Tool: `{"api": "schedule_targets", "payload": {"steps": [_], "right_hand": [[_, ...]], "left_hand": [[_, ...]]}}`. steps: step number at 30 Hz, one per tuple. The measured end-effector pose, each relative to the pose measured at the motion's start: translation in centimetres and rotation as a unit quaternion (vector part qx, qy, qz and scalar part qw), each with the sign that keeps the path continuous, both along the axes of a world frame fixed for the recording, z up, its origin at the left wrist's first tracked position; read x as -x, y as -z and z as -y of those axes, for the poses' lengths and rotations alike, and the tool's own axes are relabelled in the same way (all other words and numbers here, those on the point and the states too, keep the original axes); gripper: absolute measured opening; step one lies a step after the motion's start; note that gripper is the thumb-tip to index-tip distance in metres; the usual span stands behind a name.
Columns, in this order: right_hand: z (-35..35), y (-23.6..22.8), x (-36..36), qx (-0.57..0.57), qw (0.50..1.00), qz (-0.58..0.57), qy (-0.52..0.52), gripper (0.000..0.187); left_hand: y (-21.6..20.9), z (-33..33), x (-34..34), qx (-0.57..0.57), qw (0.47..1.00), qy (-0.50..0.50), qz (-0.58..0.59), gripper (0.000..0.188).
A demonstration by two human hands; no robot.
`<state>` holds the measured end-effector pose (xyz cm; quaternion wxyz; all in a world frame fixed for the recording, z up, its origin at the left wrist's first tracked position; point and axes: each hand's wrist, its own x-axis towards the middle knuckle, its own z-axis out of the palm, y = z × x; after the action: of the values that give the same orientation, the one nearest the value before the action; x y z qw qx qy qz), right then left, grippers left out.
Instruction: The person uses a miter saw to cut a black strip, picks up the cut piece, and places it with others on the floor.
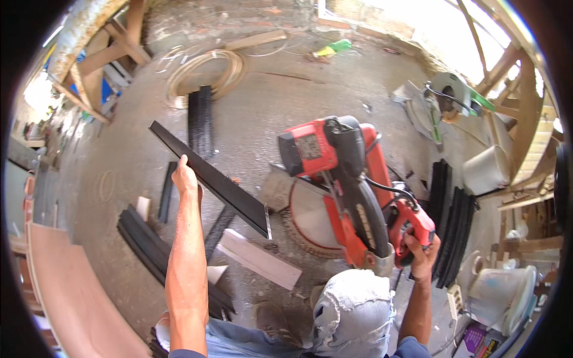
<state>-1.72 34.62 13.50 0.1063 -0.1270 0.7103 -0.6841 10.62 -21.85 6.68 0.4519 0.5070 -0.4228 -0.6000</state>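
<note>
My left hand (185,177) grips a long black flat strip (210,177) near its middle, holding it slanted above the floor with its near end by the saw. My right hand (421,253) is closed on the red handle of a red and black mitre saw (346,179) that stands on the concrete floor. The saw's round blade guard (310,218) sits low, just right of the strip's cut end. A pale wooden block (259,258) lies on the floor under the strip. My knee in torn pale jeans (353,313) is at the bottom.
Bundles of black strips lie at left (156,250), at centre back (201,119) and at right (450,218). A coil of pale tubing (206,74), a circular saw (444,98), a white bucket (486,170), a brown board (71,298) and timber frames (113,51) surround the floor.
</note>
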Motion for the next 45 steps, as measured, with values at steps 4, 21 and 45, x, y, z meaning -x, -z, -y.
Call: {"api": "schedule_targets", "payload": {"steps": [4, 21, 45], "right_hand": [[0.0, 0.2, 0.1, 0.009, 1.0, -0.001, -0.014, 0.016], [0.3, -0.2, -0.2, -0.016, 1.0, -0.016, -0.021, 0.024], [0.9, -0.4, -0.5, -0.002, 0.999, -0.046, 0.002, 0.022]], "left_hand": [[-6.7, 2.9, -4.0, 0.032, 0.998, -0.012, -0.053, 0.03], [-19.6, -2.5, -13.7, 0.01, 0.972, -0.076, -0.221, 0.034], [-17.8, 0.7, -17.1, 0.013, 0.943, 0.0, -0.333, 0.033]]}}
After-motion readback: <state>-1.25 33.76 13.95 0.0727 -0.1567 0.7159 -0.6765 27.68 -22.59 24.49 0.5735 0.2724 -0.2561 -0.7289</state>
